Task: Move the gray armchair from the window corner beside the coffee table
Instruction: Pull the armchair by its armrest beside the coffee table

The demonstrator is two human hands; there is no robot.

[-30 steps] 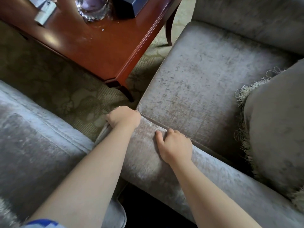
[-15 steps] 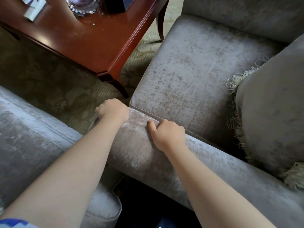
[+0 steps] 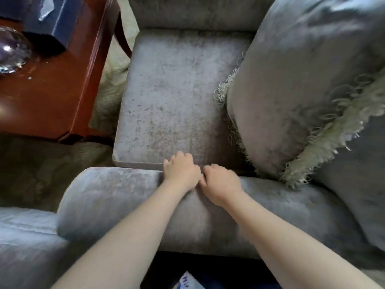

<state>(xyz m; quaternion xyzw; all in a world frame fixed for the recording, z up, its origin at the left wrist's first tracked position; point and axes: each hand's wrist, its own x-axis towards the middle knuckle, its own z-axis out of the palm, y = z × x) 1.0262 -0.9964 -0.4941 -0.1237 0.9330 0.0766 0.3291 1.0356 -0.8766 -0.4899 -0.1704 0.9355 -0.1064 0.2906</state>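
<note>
The left hand (image 3: 181,172) and right hand (image 3: 220,184) sit touching atop the near rolled armrest (image 3: 116,195) of the gray velvet armchair (image 3: 177,97), fingers (image 3: 179,157) curled over its inner edge, likely for shoving purchase, the chair already just beside the glossy red-brown wooden bench (image 3: 52,97).

The only lettering in view sits at the very bottom edge, on a white patch (image 3: 188,281) with blue and yellow at its border, in the dark gap below the padded arm of the gray armchair (image 3: 116,197). Its blue characters begin with what looks like a capital "H", followed by one or two short strokes, too small and too cut off to make out as a word. The dark blue box (image 3: 52,19) on the coffee table (image 3: 52,97) has a pale patch on its top, but this is blurred and nothing on it can be read.
</note>
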